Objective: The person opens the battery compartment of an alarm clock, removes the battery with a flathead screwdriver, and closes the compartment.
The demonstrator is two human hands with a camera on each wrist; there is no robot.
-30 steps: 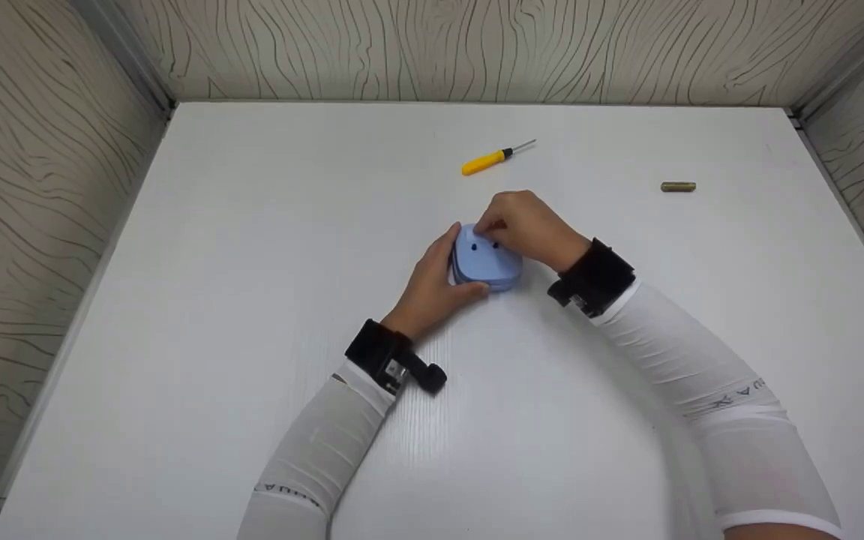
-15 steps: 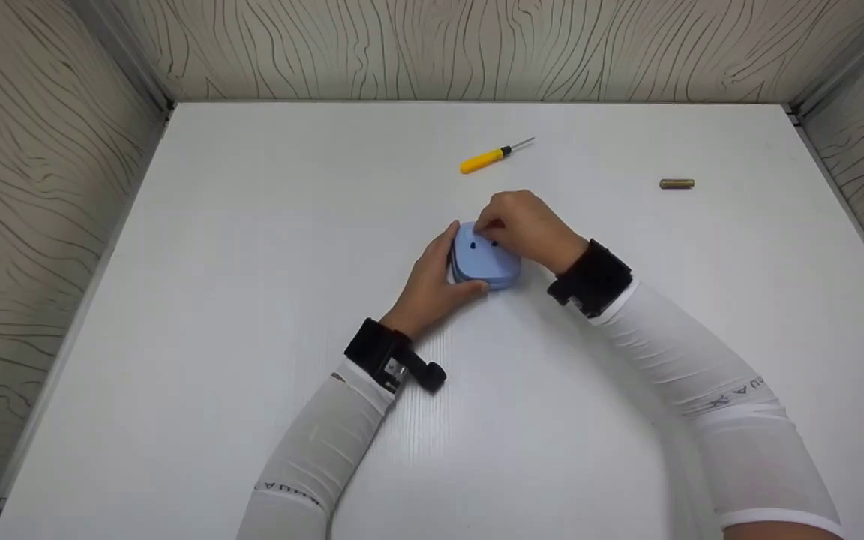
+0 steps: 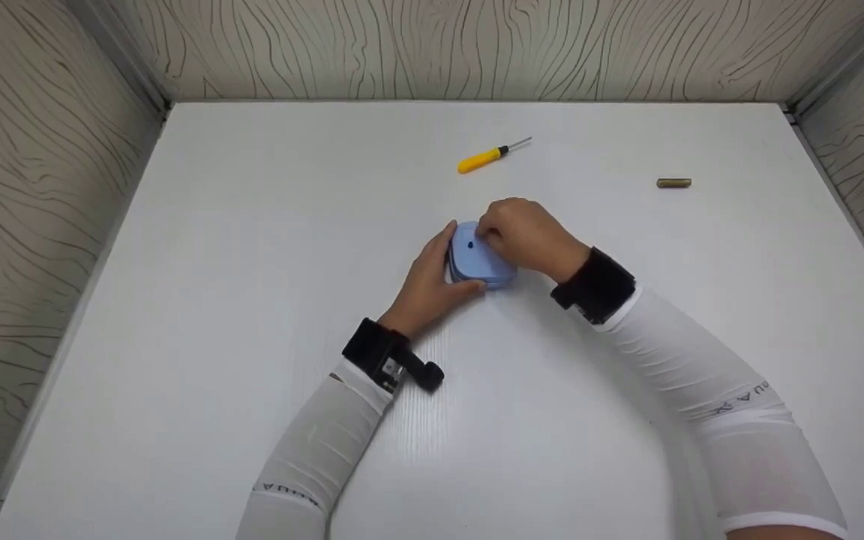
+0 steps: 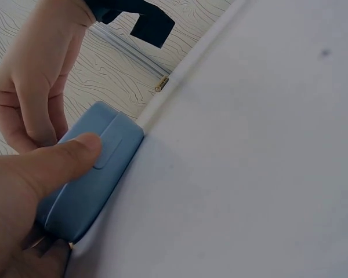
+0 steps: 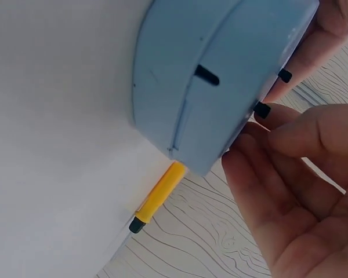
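screwdriver (image 3: 486,158) blocks far side

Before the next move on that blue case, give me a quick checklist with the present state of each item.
1. Left hand grips the blue case, thumb on its side: ok.
2. Blue case sits on the white table: ok.
3. Right hand rests on the case's top, fingers beside a small black knob: ok.
4. Whether those fingers actually pinch the knob: cannot tell.
5. Yellow screwdriver lies beyond the case, apart from both hands: ok.
6. Small brass cylinder lies far right, apart from the work: ok.
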